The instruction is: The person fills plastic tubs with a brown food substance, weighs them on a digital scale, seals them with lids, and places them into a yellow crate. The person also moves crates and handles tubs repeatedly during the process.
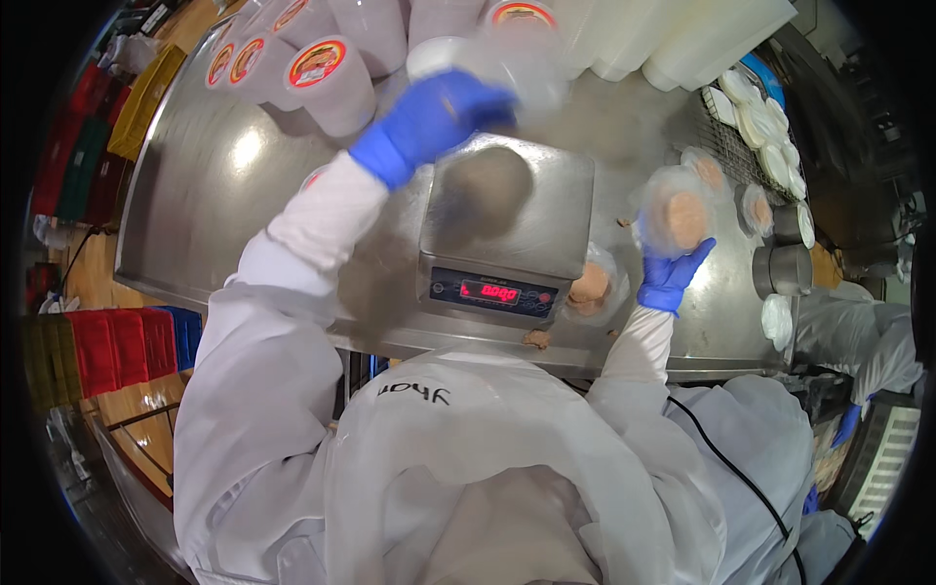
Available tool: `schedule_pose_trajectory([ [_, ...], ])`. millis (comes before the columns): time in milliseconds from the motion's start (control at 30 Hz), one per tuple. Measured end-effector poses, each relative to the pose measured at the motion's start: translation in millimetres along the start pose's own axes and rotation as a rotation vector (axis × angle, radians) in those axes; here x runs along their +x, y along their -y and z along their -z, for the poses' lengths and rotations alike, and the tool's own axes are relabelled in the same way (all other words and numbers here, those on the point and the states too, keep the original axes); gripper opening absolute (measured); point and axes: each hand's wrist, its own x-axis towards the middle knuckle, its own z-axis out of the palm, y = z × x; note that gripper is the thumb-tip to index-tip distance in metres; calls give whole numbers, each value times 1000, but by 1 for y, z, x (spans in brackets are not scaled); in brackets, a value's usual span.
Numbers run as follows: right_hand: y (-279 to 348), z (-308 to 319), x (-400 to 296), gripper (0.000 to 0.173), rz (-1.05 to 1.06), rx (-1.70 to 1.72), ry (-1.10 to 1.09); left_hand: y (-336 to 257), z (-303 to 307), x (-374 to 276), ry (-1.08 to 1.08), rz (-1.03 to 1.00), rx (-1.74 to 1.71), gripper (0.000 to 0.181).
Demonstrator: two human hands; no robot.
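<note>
My left hand [439,121], in a blue glove, is blurred above the back left of a steel bench scale [512,212]. Its curled fingers are right beside a translucent plastic tub [530,77]; the blur hides whether they grip it. To the right of the scale, my right hand [667,274], gloved too, holds a round, flat pinkish-brown patty [686,219] with clear film around it. Another patty [589,284] on film lies against the scale's right side. Red digits glow on the scale's display [490,292].
Lidded tubs with red-and-yellow labels [329,80] crowd the back left. Tall stacked containers [716,44] stand at the back right. On the right are a wire rack of white discs [768,131], filmed patties [757,208] and metal rings [782,269]. A co-worker's gloved hand [847,424] shows beyond.
</note>
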Motion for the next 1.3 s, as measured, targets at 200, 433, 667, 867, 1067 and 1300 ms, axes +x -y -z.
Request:
schedule_pose_trajectory([
  [200, -76, -93, -29, 58, -14, -326, 170, -50, 0, -51, 272, -86, -47, 38],
  [433, -129, -167, -44, 44, 1038, -1624, 940, 87, 109, 8, -281, 424, 206, 69],
  [667, -95, -167, -81, 53, 1160, -1715, 621, 271, 71, -58, 348, 931, 349, 106],
  [867, -74, -100, -91, 44, 360, -1214, 90, 228, 101, -32, 11, 640, 259, 96],
  [1067, -142, -93, -81, 53, -143, -654, -160, -38, -26, 5, 760, 366, -181, 80],
  [1300, -102, -71, -35, 44, -191, -658, -180, -66, -32, 8, 787, 113, 215, 77],
])
